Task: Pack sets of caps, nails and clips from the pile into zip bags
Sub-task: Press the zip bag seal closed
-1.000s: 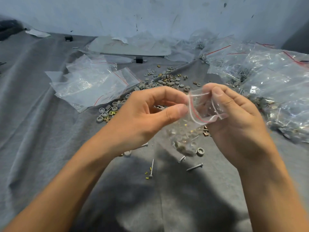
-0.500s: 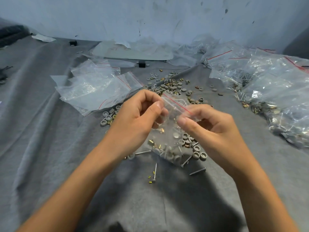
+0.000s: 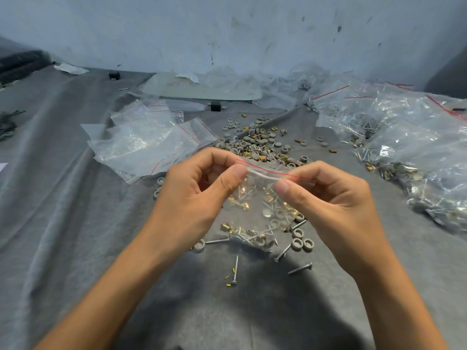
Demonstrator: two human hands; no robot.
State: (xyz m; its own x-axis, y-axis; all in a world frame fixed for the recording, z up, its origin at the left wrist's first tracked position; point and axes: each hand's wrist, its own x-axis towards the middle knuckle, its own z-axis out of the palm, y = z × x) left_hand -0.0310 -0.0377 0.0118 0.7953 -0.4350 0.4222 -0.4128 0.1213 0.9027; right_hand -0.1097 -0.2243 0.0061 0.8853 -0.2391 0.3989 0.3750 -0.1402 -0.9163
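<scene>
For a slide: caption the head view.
Left hand and right hand pinch the red-lined top of a filled zip bag above scattered caps.

Empty zip bags (image 3: 141,145) lie left of the pile (image 3: 257,145); filled bags (image 3: 417,157), probably packed sets, right of it; loose screws (image 3: 300,268) nearer.

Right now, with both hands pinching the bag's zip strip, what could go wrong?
1. The left grip and right grip pinch the zip bag at only two spots on its strip; a gap between them could spill parts.
2. Nail points inside may pierce the thin film.
3. Loose nails and caps lying nearby might belong to this set.
</scene>
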